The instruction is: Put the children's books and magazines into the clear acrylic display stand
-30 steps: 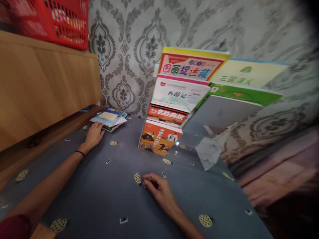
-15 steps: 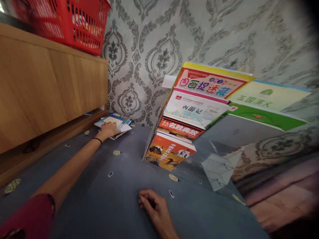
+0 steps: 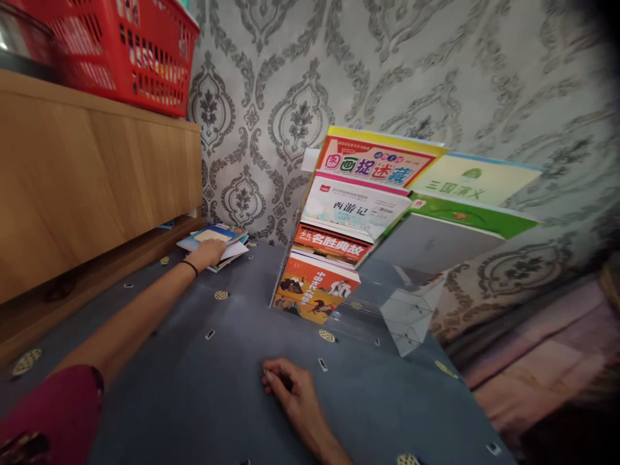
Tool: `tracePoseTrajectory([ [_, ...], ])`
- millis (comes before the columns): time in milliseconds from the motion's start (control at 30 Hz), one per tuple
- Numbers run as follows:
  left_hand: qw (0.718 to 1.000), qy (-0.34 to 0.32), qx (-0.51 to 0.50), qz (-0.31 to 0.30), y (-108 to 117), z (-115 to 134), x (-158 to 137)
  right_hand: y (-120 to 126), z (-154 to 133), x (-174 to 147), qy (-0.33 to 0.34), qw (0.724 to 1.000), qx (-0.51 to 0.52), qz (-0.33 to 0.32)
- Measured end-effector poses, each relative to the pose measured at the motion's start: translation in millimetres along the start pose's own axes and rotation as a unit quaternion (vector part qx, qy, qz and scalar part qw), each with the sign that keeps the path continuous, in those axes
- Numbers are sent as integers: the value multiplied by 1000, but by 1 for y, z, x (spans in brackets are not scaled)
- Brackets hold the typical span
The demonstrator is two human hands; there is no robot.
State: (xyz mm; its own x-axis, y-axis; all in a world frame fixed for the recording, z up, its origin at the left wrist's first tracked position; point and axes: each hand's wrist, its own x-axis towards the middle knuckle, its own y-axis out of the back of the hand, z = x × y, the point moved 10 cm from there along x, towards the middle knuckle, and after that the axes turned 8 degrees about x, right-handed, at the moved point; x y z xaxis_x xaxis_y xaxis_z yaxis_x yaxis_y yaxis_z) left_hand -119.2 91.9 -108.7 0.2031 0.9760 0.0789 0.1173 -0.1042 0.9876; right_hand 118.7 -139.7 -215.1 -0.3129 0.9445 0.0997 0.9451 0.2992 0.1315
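My left hand point(image 3: 209, 254), arm stretched out, is at a small pile of thin books point(image 3: 232, 250) beside the wooden cabinet. Its fingers are curled over a book point(image 3: 213, 234) with a blue and cream cover on top of the pile; the fingertips are hidden. My right hand point(image 3: 290, 387) rests low over the patterned tabletop, thumb against its curled fingers, with nothing visible in it. Beyond it stands a tiered book rack point(image 3: 409, 323) with clear panels, holding several books, among them an orange book point(image 3: 314, 287) in the lowest left tier and a green book point(image 3: 479, 213) on the right.
A wooden cabinet point(image 3: 101, 187) runs along the left, bearing a red plastic basket point(image 3: 155, 64). Patterned wallpaper point(image 3: 252, 97) covers the wall behind. The blue-grey tabletop point(image 3: 194, 387) ends at the right, where pink fabric point(image 3: 547, 336) lies beyond its edge.
The left hand's spread fingers have drawn together over the top book. My right hand keeps its closed pose. The whole view has shifted slightly, moving the rack left in the picture.
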Motion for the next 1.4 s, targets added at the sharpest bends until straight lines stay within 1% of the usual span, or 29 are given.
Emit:
tracePoseTrajectory([
  [133,999,12,42,-7,27,-10,-41,-1,-8,-1,8,1000,-5,-1],
  [200,999,10,53,-3,43,-3,-71,-1,-10,-2,4,1000,5,-2],
  [233,998,5,56,0,50,6,-89,0,-10,-2,1,1000,19,1],
  [300,999,-13,50,8,56,33,-130,4,-8,-2,-8,998,63,14],
  [333,999,-30,22,19,55,51,-152,7,-7,-1,-13,996,90,25],
  [400,993,-92,-67,42,47,96,-194,14,-2,-1,-22,989,135,48],
  [467,973,-164,-155,38,26,137,-229,19,2,0,-25,987,146,65],
  [500,964,-197,-177,20,11,153,-242,21,3,0,-21,988,135,71],
  [533,959,-220,-179,11,-3,164,-252,22,3,0,-14,990,121,73],
  [600,958,-234,-164,6,-27,169,-257,22,2,-1,-1,993,97,71],
  [633,961,-229,-154,6,-36,164,-254,21,1,-1,2,994,90,68],
  [700,973,-190,-130,10,-48,142,-239,19,0,-3,5,995,77,62],
  [800,992,-79,-94,28,-49,91,-210,16,-5,-5,11,998,38,57],
  [867,997,-1,-70,27,-47,60,-198,14,-8,-6,16,998,11,54],
  [933,998,47,-36,28,-42,42,-194,13,-10,-7,22,998,-5,53],
  [967,998,61,-16,30,-38,38,-195,13,-11,-7,27,998,-11,54],
  [1033,996,77,18,29,-32,39,-202,17,-14,-6,43,997,-32,64],
  [1100,996,87,31,11,-30,47,-213,27,-18,-5,69,991,-75,85],
  [1200,997,68,3,-25,-32,67,-229,42,-27,-7,117,972,-163,120],
  [1267,998,51,-22,-39,-35,79,-238,46,-32,-9,144,957,-215,130],
  [1333,999,37,-25,-24,-34,87,-241,43,-37,-13,166,943,-259,122],
  [1400,1000,16,-13,18,-31,91,-239,32,-40,-16,186,932,-294,97],
])
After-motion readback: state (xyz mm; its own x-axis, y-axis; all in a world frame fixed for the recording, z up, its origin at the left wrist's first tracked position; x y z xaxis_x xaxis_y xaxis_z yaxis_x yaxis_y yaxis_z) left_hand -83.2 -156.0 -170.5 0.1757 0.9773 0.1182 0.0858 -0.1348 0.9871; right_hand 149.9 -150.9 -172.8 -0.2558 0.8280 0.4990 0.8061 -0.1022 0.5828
